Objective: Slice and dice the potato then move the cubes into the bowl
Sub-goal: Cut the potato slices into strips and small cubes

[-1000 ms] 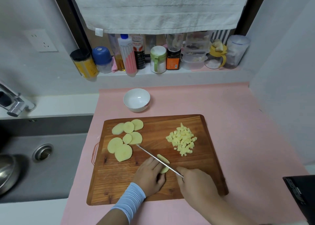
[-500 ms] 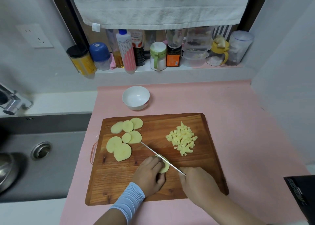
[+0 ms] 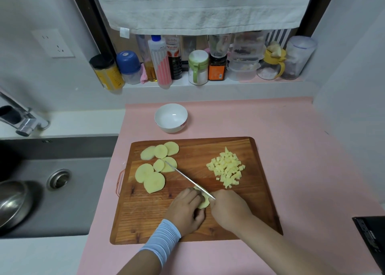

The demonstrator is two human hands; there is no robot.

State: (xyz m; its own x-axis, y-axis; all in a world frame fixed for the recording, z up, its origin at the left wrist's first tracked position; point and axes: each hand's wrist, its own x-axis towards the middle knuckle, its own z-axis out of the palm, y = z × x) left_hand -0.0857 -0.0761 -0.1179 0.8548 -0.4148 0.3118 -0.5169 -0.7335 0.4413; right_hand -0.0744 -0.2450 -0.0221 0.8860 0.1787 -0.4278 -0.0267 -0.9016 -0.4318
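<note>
Pale-yellow potato slice (image 3: 205, 204) lies at lower centre, pinned under your curled left hand (image 3: 185, 210); your right hand (image 3: 229, 211) grips the knife (image 3: 187, 178). Keep knuckles ahead of fingertips, strips even.

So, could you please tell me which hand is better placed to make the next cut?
Right. The right hand grips the knife, its blade lying across the potato slice; the left hand holds that slice on the cutting board.
</note>
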